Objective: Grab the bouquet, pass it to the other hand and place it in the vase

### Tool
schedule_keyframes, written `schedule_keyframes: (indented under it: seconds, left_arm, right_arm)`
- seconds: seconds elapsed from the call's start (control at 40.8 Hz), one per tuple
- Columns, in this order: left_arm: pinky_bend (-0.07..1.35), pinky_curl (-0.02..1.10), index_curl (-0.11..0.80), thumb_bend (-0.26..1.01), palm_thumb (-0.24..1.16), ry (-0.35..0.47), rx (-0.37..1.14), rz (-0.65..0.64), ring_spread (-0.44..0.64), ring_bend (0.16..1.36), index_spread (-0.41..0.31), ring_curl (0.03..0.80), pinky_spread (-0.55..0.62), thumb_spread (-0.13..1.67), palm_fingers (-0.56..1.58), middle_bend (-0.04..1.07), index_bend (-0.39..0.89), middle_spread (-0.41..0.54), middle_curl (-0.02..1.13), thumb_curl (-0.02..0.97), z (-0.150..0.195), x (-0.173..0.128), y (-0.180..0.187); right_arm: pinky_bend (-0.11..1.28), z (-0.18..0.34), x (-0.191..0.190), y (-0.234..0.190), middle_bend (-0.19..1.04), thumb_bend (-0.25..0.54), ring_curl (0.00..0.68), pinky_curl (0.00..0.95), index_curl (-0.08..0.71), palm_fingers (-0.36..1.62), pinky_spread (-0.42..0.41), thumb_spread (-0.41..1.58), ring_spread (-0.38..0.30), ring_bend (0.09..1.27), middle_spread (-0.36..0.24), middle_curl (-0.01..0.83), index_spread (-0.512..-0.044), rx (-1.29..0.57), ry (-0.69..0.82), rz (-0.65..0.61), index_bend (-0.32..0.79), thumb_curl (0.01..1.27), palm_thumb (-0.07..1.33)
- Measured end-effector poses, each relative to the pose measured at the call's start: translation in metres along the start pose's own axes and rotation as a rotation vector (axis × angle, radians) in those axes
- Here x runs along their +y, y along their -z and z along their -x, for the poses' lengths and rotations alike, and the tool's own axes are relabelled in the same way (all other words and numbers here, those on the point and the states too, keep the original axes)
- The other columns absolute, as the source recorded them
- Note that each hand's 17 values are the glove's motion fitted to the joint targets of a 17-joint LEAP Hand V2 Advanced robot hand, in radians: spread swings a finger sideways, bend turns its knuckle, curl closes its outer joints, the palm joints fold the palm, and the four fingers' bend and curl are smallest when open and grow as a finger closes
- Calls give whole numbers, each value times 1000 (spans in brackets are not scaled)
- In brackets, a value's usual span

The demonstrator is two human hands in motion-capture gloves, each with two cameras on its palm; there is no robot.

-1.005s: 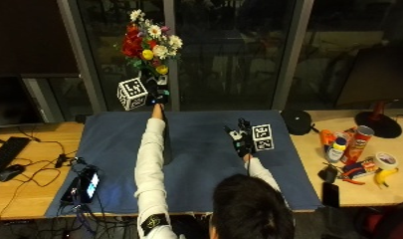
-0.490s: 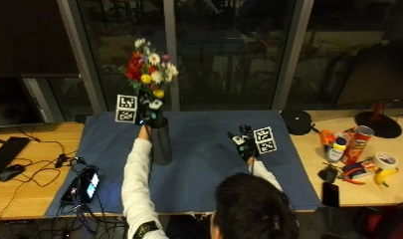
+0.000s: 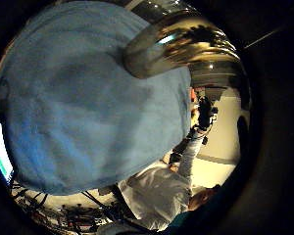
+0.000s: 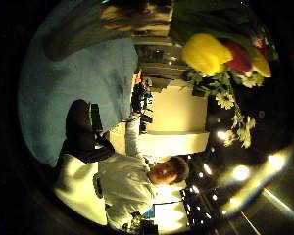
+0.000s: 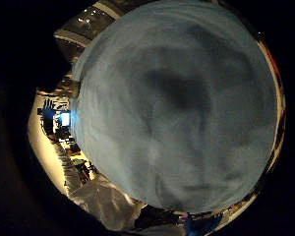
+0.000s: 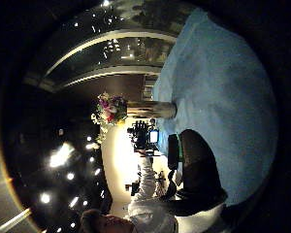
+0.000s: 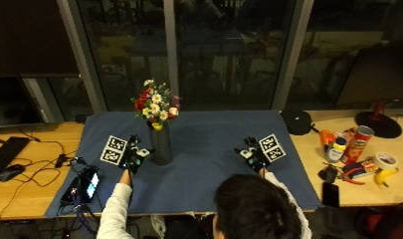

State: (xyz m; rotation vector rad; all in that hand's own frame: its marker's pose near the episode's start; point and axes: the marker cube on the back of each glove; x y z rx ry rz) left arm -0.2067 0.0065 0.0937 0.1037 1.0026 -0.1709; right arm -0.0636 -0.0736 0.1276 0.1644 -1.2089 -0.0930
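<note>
The bouquet [image 7: 156,105] stands upright in the vase [image 7: 161,144] on the blue cloth [image 7: 207,159], so the job looks done: the left hand [image 7: 133,160] sits beside the vase, fingers relaxed and holding nothing, and the right hand [image 7: 252,157] rests idle well apart.
</note>
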Motion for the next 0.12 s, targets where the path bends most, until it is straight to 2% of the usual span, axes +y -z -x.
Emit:
schedule_keyframes:
  seconds: [0.123]
  left_arm:
    - [426,324,177,-26,727,25,-33,-18,485,557,202,311,491,934,-199,174,49,443,320,558,2,-5,19]
  right_arm:
    - [339,-3,-8,1,162,-14,284,320,374,92,170,1070,87,296,24,250,-300,15,71,-25,197,426,662]
